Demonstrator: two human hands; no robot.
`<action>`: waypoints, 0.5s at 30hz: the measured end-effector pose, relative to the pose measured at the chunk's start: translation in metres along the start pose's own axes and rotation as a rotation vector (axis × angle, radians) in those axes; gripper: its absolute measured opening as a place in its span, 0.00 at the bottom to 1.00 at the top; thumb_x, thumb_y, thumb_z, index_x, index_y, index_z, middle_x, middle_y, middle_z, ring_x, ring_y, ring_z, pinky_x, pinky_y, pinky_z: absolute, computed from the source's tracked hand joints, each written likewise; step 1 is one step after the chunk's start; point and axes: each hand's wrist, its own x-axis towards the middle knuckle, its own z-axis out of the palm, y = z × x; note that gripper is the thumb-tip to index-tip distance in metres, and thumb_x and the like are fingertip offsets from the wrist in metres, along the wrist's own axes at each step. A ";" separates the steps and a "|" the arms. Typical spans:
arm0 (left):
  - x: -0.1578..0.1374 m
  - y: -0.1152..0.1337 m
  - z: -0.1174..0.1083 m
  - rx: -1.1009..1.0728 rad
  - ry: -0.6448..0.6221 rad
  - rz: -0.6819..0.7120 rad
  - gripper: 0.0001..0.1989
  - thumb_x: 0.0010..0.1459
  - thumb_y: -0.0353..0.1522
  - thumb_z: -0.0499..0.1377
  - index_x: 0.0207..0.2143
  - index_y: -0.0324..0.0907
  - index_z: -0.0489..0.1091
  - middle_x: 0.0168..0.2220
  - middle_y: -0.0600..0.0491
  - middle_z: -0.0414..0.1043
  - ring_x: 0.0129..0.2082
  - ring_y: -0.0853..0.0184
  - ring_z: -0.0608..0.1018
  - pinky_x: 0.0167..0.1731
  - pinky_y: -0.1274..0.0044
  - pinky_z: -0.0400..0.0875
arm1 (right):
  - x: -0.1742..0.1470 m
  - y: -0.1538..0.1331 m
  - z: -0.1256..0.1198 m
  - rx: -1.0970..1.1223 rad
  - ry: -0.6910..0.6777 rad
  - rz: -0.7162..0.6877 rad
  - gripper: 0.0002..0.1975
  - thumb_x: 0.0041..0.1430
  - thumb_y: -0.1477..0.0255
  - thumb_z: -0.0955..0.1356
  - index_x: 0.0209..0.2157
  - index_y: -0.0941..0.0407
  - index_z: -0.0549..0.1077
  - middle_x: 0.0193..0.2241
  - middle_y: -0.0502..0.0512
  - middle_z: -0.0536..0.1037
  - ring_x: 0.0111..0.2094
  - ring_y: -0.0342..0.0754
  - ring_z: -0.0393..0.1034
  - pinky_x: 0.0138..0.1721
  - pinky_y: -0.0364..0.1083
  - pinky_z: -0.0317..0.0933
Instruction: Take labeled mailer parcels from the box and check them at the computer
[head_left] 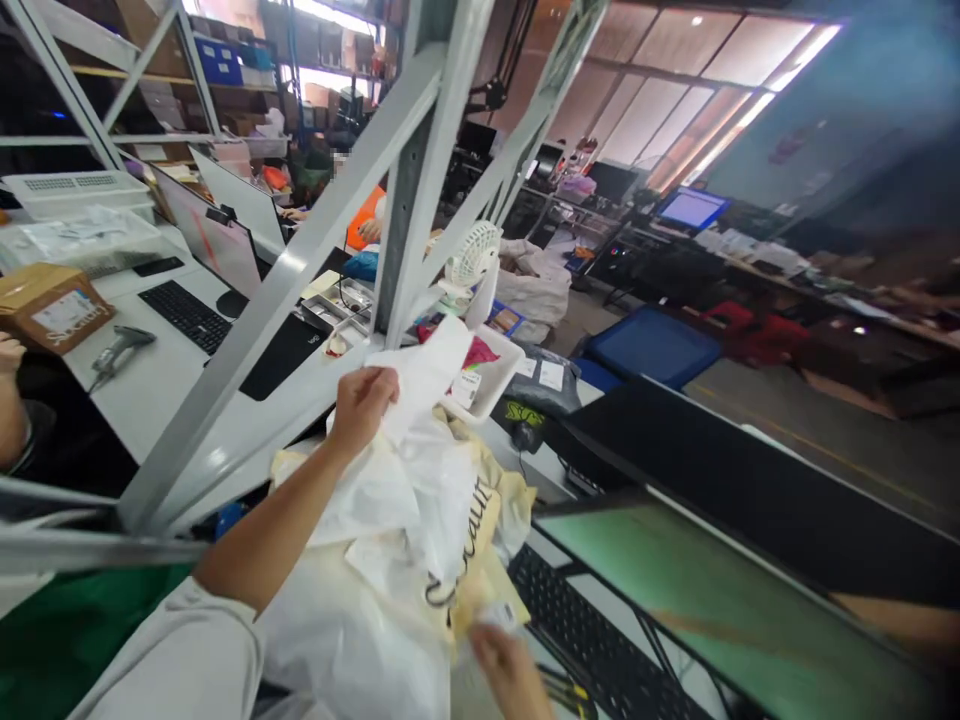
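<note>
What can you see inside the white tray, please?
A pink item and a white label show inside the white tray; the white sheet in the left hand covers its left part, hiding anything there.

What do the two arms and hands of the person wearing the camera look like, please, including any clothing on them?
The left arm has a loose, plain off-white sleeve, ending near the elbow; the forearm is bare. The left hand wears no glove. The right hand also looks gloveless, but it is blurred, and no right sleeve is in view.
</note>
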 end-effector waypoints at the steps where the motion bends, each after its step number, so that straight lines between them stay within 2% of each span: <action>1: -0.032 0.015 0.001 -0.025 -0.093 -0.050 0.22 0.62 0.43 0.58 0.17 0.43 0.67 0.18 0.55 0.63 0.19 0.70 0.62 0.23 0.75 0.57 | -0.008 -0.004 -0.010 0.066 0.007 -0.033 0.27 0.65 0.48 0.68 0.47 0.58 0.78 0.46 0.61 0.79 0.44 0.54 0.75 0.48 0.54 0.71; 3: -0.094 0.042 0.006 -0.089 -0.229 -0.146 0.22 0.63 0.43 0.58 0.18 0.43 0.68 0.18 0.55 0.64 0.20 0.69 0.64 0.24 0.74 0.58 | -0.026 -0.020 -0.031 0.259 0.058 -0.153 0.29 0.60 0.46 0.70 0.48 0.57 0.79 0.46 0.63 0.79 0.47 0.57 0.74 0.51 0.54 0.70; 5: -0.150 0.063 0.014 -0.134 -0.287 -0.221 0.22 0.64 0.43 0.58 0.18 0.44 0.69 0.19 0.54 0.64 0.22 0.67 0.66 0.27 0.73 0.60 | -0.046 -0.041 -0.050 0.490 0.114 -0.297 0.33 0.56 0.48 0.74 0.56 0.53 0.74 0.52 0.63 0.77 0.53 0.58 0.72 0.53 0.54 0.68; 7: -0.200 0.080 0.023 -0.125 -0.315 -0.257 0.22 0.64 0.43 0.57 0.18 0.44 0.68 0.19 0.53 0.63 0.24 0.65 0.67 0.30 0.72 0.62 | -0.070 -0.057 -0.060 0.695 0.049 -0.389 0.39 0.53 0.50 0.77 0.62 0.51 0.68 0.57 0.63 0.74 0.56 0.58 0.70 0.52 0.54 0.69; 10: -0.260 0.102 0.036 -0.076 -0.342 -0.266 0.23 0.65 0.45 0.56 0.19 0.45 0.66 0.20 0.53 0.62 0.25 0.64 0.66 0.31 0.71 0.61 | -0.111 -0.055 -0.060 0.868 -0.038 -0.300 0.38 0.51 0.53 0.79 0.59 0.52 0.70 0.53 0.61 0.77 0.51 0.56 0.73 0.50 0.53 0.70; 13: -0.306 0.119 0.042 -0.030 -0.347 -0.265 0.23 0.65 0.46 0.56 0.20 0.45 0.61 0.21 0.55 0.57 0.25 0.65 0.62 0.29 0.72 0.58 | -0.146 -0.028 -0.054 0.921 0.054 -0.162 0.32 0.50 0.51 0.78 0.49 0.57 0.76 0.43 0.61 0.81 0.41 0.55 0.75 0.41 0.51 0.71; 15: -0.330 0.127 0.041 -0.003 -0.327 -0.258 0.22 0.66 0.46 0.55 0.22 0.45 0.59 0.22 0.56 0.53 0.24 0.65 0.59 0.27 0.72 0.55 | -0.161 -0.007 -0.055 0.915 0.143 -0.136 0.30 0.49 0.49 0.77 0.44 0.58 0.79 0.37 0.59 0.81 0.35 0.53 0.74 0.36 0.49 0.69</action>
